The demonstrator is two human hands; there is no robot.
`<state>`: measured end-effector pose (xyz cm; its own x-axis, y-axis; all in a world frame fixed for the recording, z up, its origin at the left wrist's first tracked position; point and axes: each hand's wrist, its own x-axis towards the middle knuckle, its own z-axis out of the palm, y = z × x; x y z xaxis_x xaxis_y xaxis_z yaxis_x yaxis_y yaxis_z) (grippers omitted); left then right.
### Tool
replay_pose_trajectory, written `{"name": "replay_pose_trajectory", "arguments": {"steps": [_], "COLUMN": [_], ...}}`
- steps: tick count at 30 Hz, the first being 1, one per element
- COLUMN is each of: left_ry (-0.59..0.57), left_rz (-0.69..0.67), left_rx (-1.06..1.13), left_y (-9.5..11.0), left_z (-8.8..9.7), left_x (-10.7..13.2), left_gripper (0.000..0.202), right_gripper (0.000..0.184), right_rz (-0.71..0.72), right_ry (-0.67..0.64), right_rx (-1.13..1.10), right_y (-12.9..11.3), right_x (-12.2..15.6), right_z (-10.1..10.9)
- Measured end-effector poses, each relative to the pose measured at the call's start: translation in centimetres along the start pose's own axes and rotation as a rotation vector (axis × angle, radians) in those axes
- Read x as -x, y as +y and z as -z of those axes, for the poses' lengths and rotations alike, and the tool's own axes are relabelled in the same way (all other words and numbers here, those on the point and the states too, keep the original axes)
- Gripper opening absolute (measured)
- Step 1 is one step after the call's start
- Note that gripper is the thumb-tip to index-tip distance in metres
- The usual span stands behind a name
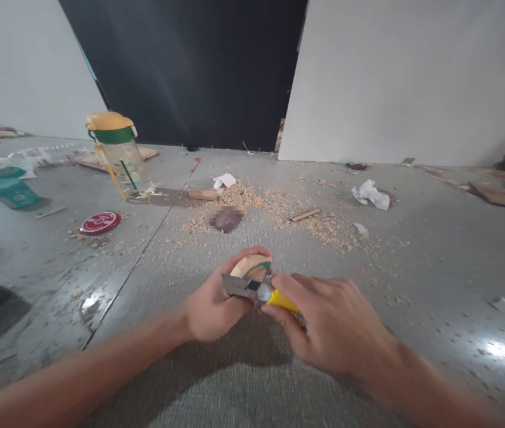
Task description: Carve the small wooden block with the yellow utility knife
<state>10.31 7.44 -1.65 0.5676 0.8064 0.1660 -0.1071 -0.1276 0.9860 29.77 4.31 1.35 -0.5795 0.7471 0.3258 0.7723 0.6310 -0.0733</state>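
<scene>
My left hand (217,306) is closed around a small piece of pale wood (244,265) with a green-marked face. Its fingers wrap behind the wood and partly hide it. In my right hand (337,315) is a yellow utility knife (284,300), gripped by its handle. The wide metal blade (234,286) points left and lies across the near side of the wood, close to my left thumb. Whether the edge touches the wood I cannot tell.
Wood shavings (265,202) litter the grey floor ahead, around a pencil-like stick (305,215) and a blurred brownish lump (228,221). Further left are a bottle with a yellow lid (121,157), a red round tin (100,222) and a green container (12,191). Crumpled tissue (372,195) lies right.
</scene>
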Motion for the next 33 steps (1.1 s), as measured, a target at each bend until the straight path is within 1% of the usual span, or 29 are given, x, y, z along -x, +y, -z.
{"name": "replay_pose_trajectory", "arguments": {"steps": [2,3,4,6,7,8,9,11,13,16,19,22,26,29,33], "left_ry": [0.012,0.017,0.024,0.035,0.036,0.034,0.03,0.013,-0.003,-0.035,-0.082,-0.092,-0.087,-0.101,-0.118], "left_rz": [0.038,0.059,0.082,0.123,0.139,0.15,0.154,0.145,0.126,0.076,0.026,-0.017,-0.038,-0.019,-0.015], "left_rx": [0.007,0.012,0.022,0.069,0.102,0.132,0.152,0.152,0.116,0.077,0.076,0.093,0.056,0.013,-0.004], "left_y": [0.0,0.1,0.1,0.3,0.3,0.2,0.1,-0.2,-0.6,-0.9,-0.9,-0.6,-0.4,-0.3,-0.4], "left_z": [0.0,0.0,0.0,0.1,0.2,0.3,0.5,1.0,1.4,1.8,1.8,1.7,1.5,1.5,1.5], "left_x": [0.0,0.0,0.0,0.0,0.0,0.0,0.0,0.0,0.1,0.2,0.1,0.0,0.0,0.1,0.1], "left_gripper": [0.056,0.056,0.057,0.057,0.058,0.06,0.062,0.067,0.071,0.074,0.07,0.061,0.057,0.059,0.063], "right_gripper": [0.027,0.027,0.025,0.027,0.028,0.03,0.029,0.025,0.023,0.025,0.028,0.028,0.03,0.031,0.034], "right_rz": [-0.017,-0.051,-0.101,-0.269,-0.326,-0.362,-0.366,-0.318,-0.236,-0.099,-0.001,0.018,0.005,0.02,0.045], "right_ry": [0.012,0.021,0.033,0.095,0.101,0.079,0.049,-0.01,-0.034,-0.044,-0.061,-0.02,0.042,0.054,0.045], "right_rx": [0.01,0.013,0.006,0.028,0.015,-0.022,-0.081,-0.2,-0.273,-0.306,-0.29,-0.246,-0.216,-0.217,-0.228], "right_y": [1.0,1.8,2.7,4.5,5.2,5.6,5.7,4.9,3.5,1.4,0.5,0.5,0.8,1.0,1.0], "right_x": [-0.2,-0.4,-0.5,-0.5,-0.4,-0.3,-0.1,0.1,0.0,-0.7,-1.3,-1.0,0.4,1.1,1.3], "right_z": [0.2,0.5,0.8,1.3,1.5,1.7,1.7,1.6,1.4,1.2,0.8,0.3,-0.1,-0.2,-0.3]}}
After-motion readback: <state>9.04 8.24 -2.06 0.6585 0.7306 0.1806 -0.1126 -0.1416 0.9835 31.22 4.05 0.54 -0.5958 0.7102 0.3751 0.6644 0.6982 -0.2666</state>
